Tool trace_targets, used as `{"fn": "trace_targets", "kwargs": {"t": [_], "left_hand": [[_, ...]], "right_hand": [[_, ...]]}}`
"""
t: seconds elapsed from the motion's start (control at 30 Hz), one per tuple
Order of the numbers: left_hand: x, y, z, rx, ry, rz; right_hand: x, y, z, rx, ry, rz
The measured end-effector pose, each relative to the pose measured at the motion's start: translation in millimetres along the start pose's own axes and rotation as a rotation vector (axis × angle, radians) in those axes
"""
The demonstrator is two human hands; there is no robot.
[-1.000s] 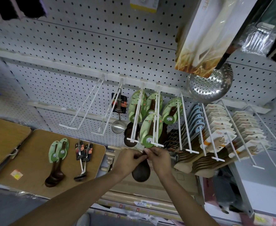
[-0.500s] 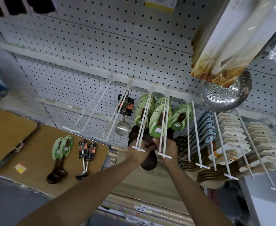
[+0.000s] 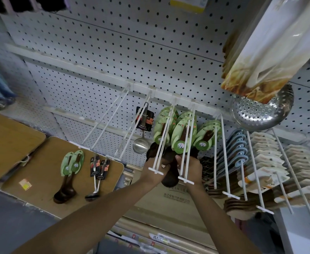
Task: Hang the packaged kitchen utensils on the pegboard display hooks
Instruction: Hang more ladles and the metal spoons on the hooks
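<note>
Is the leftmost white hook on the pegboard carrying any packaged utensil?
No. The leftmost white hook is bare along its whole length, while the next hook holds one steel ladle.

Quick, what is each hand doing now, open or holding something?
Left hand: holding the dark wooden ladle under the hooks.
Right hand: also gripping that ladle, by its green card.

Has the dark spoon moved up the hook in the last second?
Yes: the dark spoon went from below the hook's end bar to behind its prongs.
</note>
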State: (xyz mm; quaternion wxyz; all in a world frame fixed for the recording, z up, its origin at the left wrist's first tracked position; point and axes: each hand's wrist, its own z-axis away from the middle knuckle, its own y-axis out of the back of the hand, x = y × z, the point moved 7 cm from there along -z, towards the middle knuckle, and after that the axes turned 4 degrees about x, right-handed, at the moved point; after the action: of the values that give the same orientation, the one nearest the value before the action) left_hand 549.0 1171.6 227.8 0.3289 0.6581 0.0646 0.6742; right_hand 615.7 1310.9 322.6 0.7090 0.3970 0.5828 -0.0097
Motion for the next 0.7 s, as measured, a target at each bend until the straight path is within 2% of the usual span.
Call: {"fn": "trace_targets", "kwargs": {"t": [0.1, 0.2, 0.3, 0.37, 0.5, 0.7], "left_hand": [[16.3, 33.2, 31.5, 0.064, -0.029, -0.008], [46.7, 69.4, 62.7, 0.141, -0.175, -0.031], [63.5, 93.5, 83.8, 0.148, -0.258, -0.254], [60.3, 103.6, 92.0, 0.167, -0.308, -0.392], [33.3, 116.4, 104.0, 0.161, -0.339, -0.444], [9.0, 154.4, 141.3, 0.238, -0.329, -0.466]], "right_hand": [[5.7, 1.7, 6.5, -0.025, 0.003, 0.134], [2.9, 4.4, 19.9, -0.071, 0.063, 0.252], [-10.8, 9.0, 41.2, -0.088, 0.181, 0.24], [-19.2, 8.9, 55.1, -0.085, 0.29, 0.236], [-26.8, -8.5, 73.9, -0.173, 0.43, 0.456], [-62.1, -29.7, 109.7, -0.191, 0.658, 0.526]]}}
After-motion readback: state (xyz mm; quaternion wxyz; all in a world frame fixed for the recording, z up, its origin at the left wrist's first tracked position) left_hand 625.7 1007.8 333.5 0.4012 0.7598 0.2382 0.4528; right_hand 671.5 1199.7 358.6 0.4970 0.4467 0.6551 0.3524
